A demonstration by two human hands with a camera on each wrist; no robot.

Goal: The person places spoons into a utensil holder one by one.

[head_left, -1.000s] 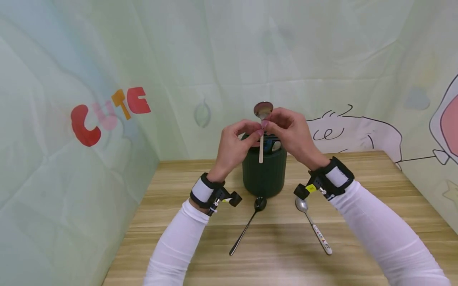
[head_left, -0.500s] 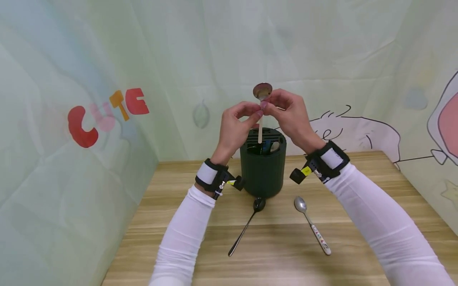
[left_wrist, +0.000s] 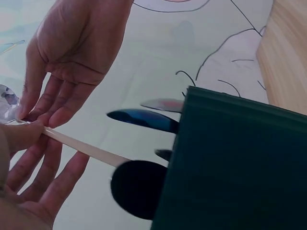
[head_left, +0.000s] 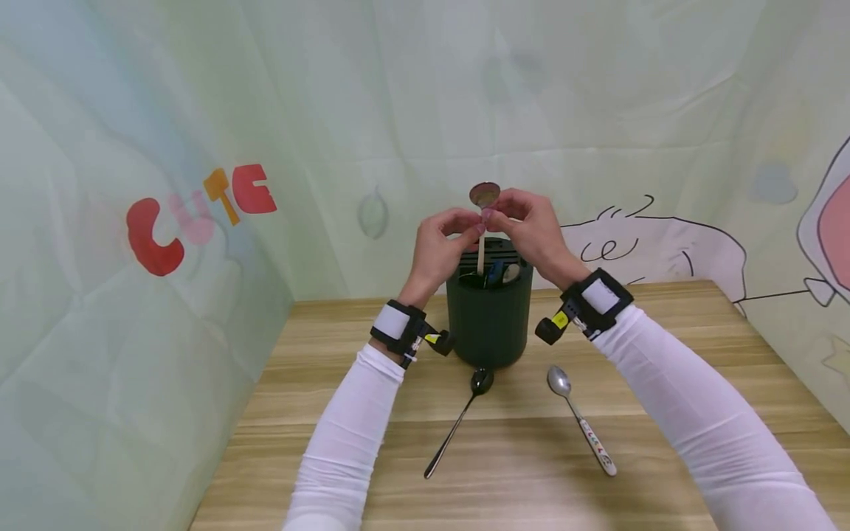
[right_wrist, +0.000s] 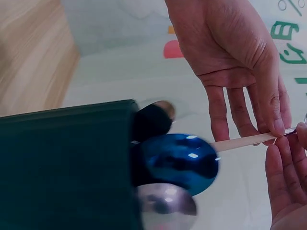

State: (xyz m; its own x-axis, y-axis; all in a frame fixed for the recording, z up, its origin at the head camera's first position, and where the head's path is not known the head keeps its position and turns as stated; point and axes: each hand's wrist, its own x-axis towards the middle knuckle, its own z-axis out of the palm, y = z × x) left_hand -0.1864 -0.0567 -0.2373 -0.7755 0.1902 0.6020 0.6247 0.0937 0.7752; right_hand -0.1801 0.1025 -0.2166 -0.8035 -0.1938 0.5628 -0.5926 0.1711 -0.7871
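Observation:
Both hands pinch one spoon [head_left: 485,194], which has a round metal bowl and a pale handle. It stands bowl up, handle down, over a dark green ribbed utensil holder [head_left: 489,324]. The left hand [head_left: 434,254] pinches from the left, the right hand [head_left: 539,234] from the right, both just below the bowl. In the head view the handle's lower end overlaps the holder's open top. Out of the holder stick a black spoon [left_wrist: 139,189], a blue spoon [right_wrist: 180,163] and a silver one [right_wrist: 168,207]. The black spoon partly hides the handle tip in the left wrist view.
On the wooden table [head_left: 332,413], a dark long-handled spoon [head_left: 482,380] lies in front of the holder. To its right rests a silver spoon [head_left: 559,380] with a patterned white handle. A printed cloth [head_left: 398,110] encloses the back and sides.
Both hands rose with the spoon above the holder, then came down partway. The handle's end has gone from in front of the holder's wall to over its opening.

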